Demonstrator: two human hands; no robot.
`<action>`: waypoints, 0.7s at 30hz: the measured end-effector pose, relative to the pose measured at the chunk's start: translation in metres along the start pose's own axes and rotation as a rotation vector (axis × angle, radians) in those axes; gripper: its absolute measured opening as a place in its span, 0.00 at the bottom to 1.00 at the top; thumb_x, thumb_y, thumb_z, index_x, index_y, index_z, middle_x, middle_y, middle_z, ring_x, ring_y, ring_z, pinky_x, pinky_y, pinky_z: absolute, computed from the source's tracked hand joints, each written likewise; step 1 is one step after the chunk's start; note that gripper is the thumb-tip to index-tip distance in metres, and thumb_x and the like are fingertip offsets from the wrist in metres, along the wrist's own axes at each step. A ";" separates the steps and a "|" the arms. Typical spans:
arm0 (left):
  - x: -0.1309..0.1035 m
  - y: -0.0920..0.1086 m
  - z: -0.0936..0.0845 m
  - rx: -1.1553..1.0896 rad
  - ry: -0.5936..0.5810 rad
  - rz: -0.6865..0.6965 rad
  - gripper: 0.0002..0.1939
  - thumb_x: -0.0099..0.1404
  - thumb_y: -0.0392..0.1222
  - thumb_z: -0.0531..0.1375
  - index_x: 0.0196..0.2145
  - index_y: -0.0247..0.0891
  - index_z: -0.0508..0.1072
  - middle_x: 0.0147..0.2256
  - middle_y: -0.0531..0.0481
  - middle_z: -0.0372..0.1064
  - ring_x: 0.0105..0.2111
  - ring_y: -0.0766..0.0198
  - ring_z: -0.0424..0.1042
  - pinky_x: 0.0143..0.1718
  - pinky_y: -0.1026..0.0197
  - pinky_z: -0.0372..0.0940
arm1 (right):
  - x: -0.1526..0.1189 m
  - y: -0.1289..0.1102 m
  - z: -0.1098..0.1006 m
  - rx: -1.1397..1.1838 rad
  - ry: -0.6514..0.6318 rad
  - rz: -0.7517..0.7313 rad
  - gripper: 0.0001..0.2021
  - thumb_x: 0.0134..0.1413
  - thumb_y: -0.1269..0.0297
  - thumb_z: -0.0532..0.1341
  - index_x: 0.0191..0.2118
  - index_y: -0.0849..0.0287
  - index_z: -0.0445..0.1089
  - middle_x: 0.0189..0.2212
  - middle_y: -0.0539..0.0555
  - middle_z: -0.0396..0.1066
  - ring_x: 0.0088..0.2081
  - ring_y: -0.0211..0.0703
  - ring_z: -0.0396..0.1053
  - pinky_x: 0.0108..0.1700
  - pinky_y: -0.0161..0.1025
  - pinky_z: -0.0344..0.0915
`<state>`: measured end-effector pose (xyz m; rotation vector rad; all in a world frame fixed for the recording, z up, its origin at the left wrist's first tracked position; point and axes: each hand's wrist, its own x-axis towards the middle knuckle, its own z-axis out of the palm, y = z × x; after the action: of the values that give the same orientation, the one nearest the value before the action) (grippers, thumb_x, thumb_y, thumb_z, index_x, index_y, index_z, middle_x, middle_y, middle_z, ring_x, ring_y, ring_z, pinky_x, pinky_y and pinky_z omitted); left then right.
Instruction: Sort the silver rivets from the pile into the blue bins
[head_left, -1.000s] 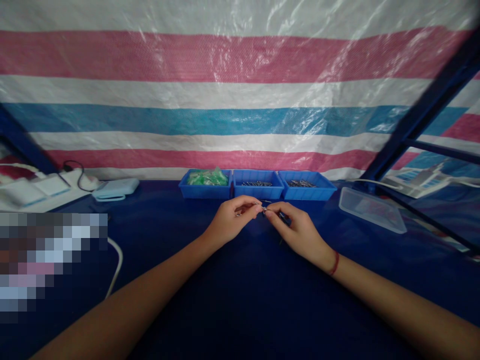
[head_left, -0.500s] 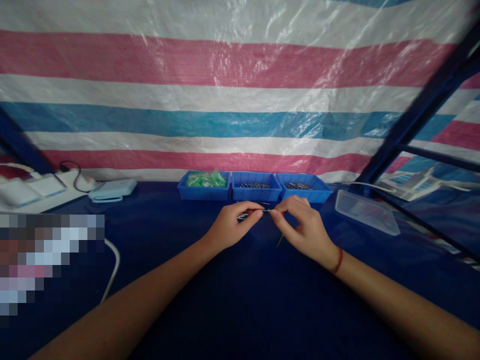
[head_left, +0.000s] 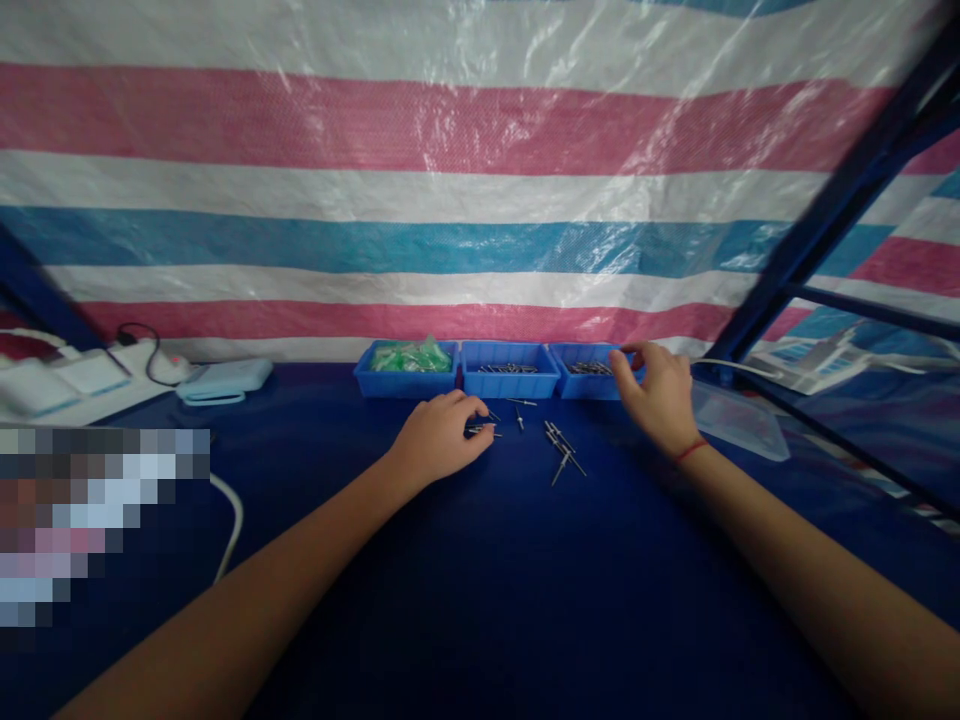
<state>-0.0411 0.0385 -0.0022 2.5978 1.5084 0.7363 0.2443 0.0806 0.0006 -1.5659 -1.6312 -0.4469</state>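
My left hand rests low over the table with thumb and forefinger apart, beside a few pop rivets partly covered by the fingers. At the right-hand blue bin, my right hand hovers over the near right rim, thumb and fingers apart, nothing visible between them. That bin holds many rivets. Between my hands lies a loose group of several rivets. A single rivet and another rivet lie closer to the middle bin, which also contains rivets.
The left blue bin holds green plastic bags. A clear plastic lid lies at right near the dark metal frame. At left are a light blue case, a white power strip and a white cable.
My hands have parted from the small rivet-like piece they held together. The right hand has moved right and forward to the right bin; the left has drawn slightly left, its fingers parting.
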 end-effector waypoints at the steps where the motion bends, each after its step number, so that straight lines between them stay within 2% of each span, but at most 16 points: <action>1: 0.000 -0.003 -0.001 0.011 -0.053 0.019 0.11 0.60 0.45 0.57 0.39 0.39 0.73 0.40 0.47 0.70 0.40 0.56 0.70 0.41 0.54 0.64 | -0.001 -0.004 -0.001 0.021 -0.014 -0.011 0.16 0.56 0.54 0.53 0.39 0.61 0.69 0.29 0.57 0.70 0.35 0.49 0.65 0.39 0.45 0.58; 4: 0.000 -0.007 0.000 0.008 -0.137 0.090 0.11 0.61 0.45 0.56 0.39 0.40 0.73 0.42 0.47 0.69 0.41 0.57 0.69 0.43 0.55 0.63 | -0.006 -0.018 -0.003 0.090 -0.061 -0.068 0.14 0.55 0.57 0.54 0.40 0.62 0.69 0.31 0.57 0.70 0.34 0.48 0.66 0.41 0.46 0.58; 8: 0.000 -0.001 0.006 -0.045 -0.129 0.112 0.08 0.63 0.39 0.54 0.37 0.38 0.73 0.39 0.48 0.70 0.39 0.61 0.69 0.43 0.57 0.62 | -0.016 -0.037 -0.005 0.192 -0.142 -0.173 0.11 0.55 0.61 0.55 0.40 0.61 0.68 0.31 0.55 0.71 0.34 0.48 0.66 0.42 0.45 0.59; 13: -0.003 0.010 0.010 -0.058 -0.010 0.126 0.08 0.66 0.41 0.54 0.35 0.41 0.72 0.38 0.51 0.71 0.40 0.60 0.68 0.43 0.56 0.59 | -0.030 -0.058 -0.012 0.315 -0.247 -0.307 0.08 0.55 0.64 0.56 0.39 0.60 0.68 0.32 0.55 0.71 0.38 0.48 0.66 0.44 0.46 0.60; 16: -0.003 0.014 0.009 -0.119 0.061 0.149 0.07 0.66 0.41 0.55 0.36 0.42 0.72 0.36 0.53 0.72 0.39 0.61 0.69 0.44 0.55 0.58 | -0.037 -0.070 -0.016 0.397 -0.354 -0.419 0.07 0.54 0.66 0.58 0.39 0.59 0.69 0.33 0.55 0.72 0.38 0.47 0.66 0.43 0.45 0.61; 18: -0.003 0.018 0.010 -0.255 0.127 0.136 0.06 0.65 0.41 0.56 0.37 0.42 0.72 0.36 0.53 0.73 0.38 0.62 0.70 0.43 0.57 0.59 | -0.041 -0.077 -0.019 0.452 -0.417 -0.479 0.06 0.53 0.66 0.60 0.38 0.58 0.69 0.34 0.54 0.73 0.39 0.46 0.67 0.43 0.45 0.61; 21: -0.001 0.025 0.013 -0.593 0.229 0.014 0.05 0.63 0.41 0.57 0.36 0.40 0.72 0.36 0.51 0.73 0.37 0.63 0.71 0.40 0.60 0.62 | -0.046 -0.084 -0.022 0.544 -0.441 -0.478 0.06 0.52 0.65 0.62 0.37 0.58 0.69 0.34 0.54 0.73 0.38 0.45 0.67 0.42 0.44 0.62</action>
<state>-0.0154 0.0268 -0.0072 2.1305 1.0854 1.2868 0.1670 0.0201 0.0029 -0.8957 -2.2405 0.1240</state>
